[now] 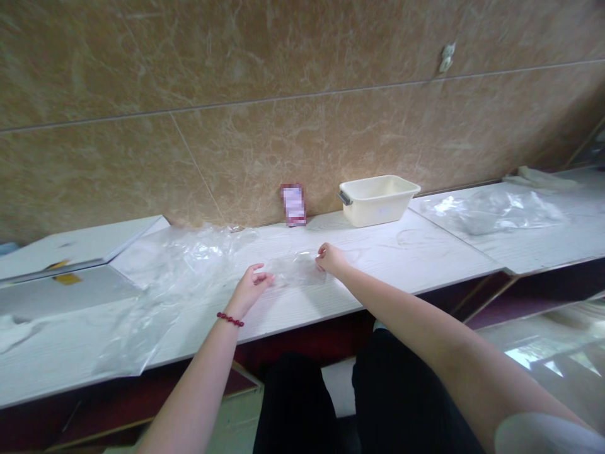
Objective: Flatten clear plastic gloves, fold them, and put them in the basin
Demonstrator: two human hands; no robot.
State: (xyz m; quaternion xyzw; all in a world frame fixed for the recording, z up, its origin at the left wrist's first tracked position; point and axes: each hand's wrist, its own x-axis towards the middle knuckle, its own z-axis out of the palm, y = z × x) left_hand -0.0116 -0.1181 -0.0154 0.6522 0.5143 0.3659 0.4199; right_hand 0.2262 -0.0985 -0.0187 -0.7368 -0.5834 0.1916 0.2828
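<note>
A small clear plastic bag is stretched between my two hands, low over the white tabletop. My left hand, with a dark red bead bracelet at the wrist, has its thumb and a finger at the bag's left edge; another finger sticks out. At the right edge, the fingers of my right hand are pinched on the bag. A pile of clear plastic bags lies left of my left hand. See-through film makes the small bag's outline hard to follow.
Behind my right hand, a cream plastic bin with a grey handle stands by the wall. A blurred red-and-white card leans there too. An open white box is at left; more clear plastic lies at right.
</note>
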